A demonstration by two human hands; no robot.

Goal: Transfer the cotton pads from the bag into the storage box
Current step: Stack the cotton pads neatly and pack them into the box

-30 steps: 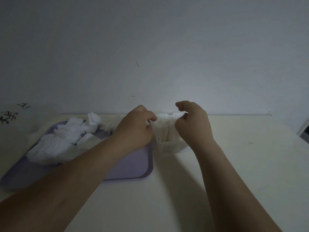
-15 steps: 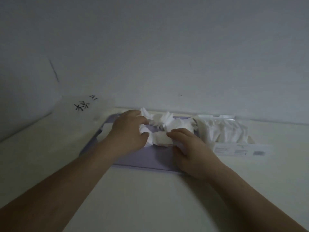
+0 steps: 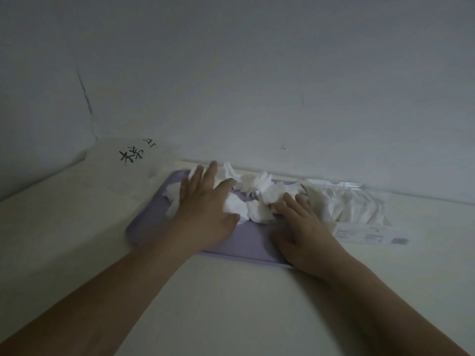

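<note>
Several white cotton pads (image 3: 267, 192) lie scattered on a lilac tray (image 3: 252, 242) against the wall. My left hand (image 3: 205, 209) lies flat on the pads at the tray's left, fingers straight and spread. My right hand (image 3: 303, 232) rests flat on the tray's right part, fingertips touching pads. Right of the tray stands a clear storage box (image 3: 354, 209) packed with white pads, a label strip along its front. A clear plastic bag (image 3: 133, 160) with black writing lies at the tray's left.
The pale table (image 3: 231, 304) meets the white wall right behind the tray and box. A wall corner rises at the far left.
Both hands left the storage box and came down on the tray's pads. Since half a second ago their curled fingers have flattened and spread. The view shifted left.
</note>
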